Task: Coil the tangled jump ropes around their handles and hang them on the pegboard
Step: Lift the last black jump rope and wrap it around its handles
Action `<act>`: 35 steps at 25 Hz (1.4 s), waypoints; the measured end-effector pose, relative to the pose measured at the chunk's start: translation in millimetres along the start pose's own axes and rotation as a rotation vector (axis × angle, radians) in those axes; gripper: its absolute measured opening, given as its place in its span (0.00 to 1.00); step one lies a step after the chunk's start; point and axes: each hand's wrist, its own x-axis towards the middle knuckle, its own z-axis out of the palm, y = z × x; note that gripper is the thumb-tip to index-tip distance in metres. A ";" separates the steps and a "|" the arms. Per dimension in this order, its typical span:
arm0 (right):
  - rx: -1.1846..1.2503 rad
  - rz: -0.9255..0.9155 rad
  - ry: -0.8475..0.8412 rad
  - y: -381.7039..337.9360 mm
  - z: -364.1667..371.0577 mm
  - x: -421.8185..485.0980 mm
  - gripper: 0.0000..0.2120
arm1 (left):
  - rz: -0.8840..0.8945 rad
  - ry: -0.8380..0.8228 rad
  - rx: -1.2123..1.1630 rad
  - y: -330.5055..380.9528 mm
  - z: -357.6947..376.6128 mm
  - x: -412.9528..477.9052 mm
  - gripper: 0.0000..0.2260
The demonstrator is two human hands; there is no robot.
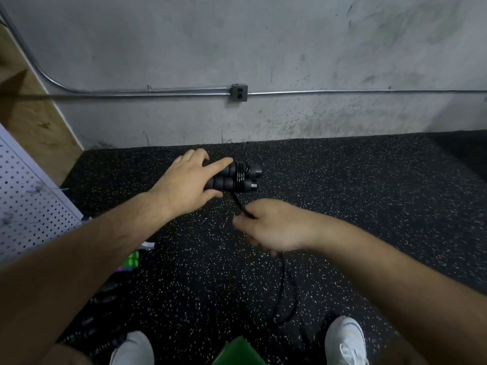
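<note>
Coiling step, partway: cord going onto the paired handles.
Your left hand point(184, 180) reaches out above the floor point(369, 193), fingers and thumb curled round the 2 black handles point(232, 177) held side by side, with a few turns on them. Your right hand point(274, 227), just below and slightly blurred, grips the cord point(238, 204) taut; the slack trails down between your shoes point(345, 338). Next, I judge, another wrap under tension. The pegboard point(29, 206) leans at your left.
</note>
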 end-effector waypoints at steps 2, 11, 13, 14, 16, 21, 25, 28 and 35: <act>-0.130 -0.051 0.144 -2.4 -19.6 -8.6 0.12 | 0.048 -0.035 0.016 5.3 0.4 -1.1 0.36; -0.024 -0.237 0.383 66.1 -66.1 22.2 0.04 | 0.271 -0.195 -0.474 43.7 -18.8 -21.3 0.32; 0.243 -0.228 0.299 75.7 -51.8 28.9 0.08 | 0.194 -0.136 -0.641 44.4 -26.3 -22.9 0.32; 0.350 -0.192 0.224 74.2 -38.3 31.1 0.11 | 0.150 -0.102 -0.701 42.9 -27.9 -22.8 0.31; 0.536 -0.163 0.111 64.6 -6.9 37.2 0.11 | 0.078 -0.029 -0.738 39.5 -27.2 -20.2 0.31; 0.587 -0.151 0.185 44.8 13.5 42.2 0.17 | -0.087 0.184 -0.675 38.7 -22.2 -2.8 0.32; 0.630 -0.098 0.101 27.0 21.8 36.3 0.14 | -0.151 0.203 -0.394 35.8 -19.3 3.3 0.34; 0.533 -0.032 0.105 14.1 21.7 30.0 0.12 | -0.128 0.176 -0.265 35.9 -12.4 3.2 0.35; 0.432 0.028 0.080 -8.6 5.4 -7.8 0.12 | -0.116 0.139 0.038 21.5 -9.4 7.7 0.36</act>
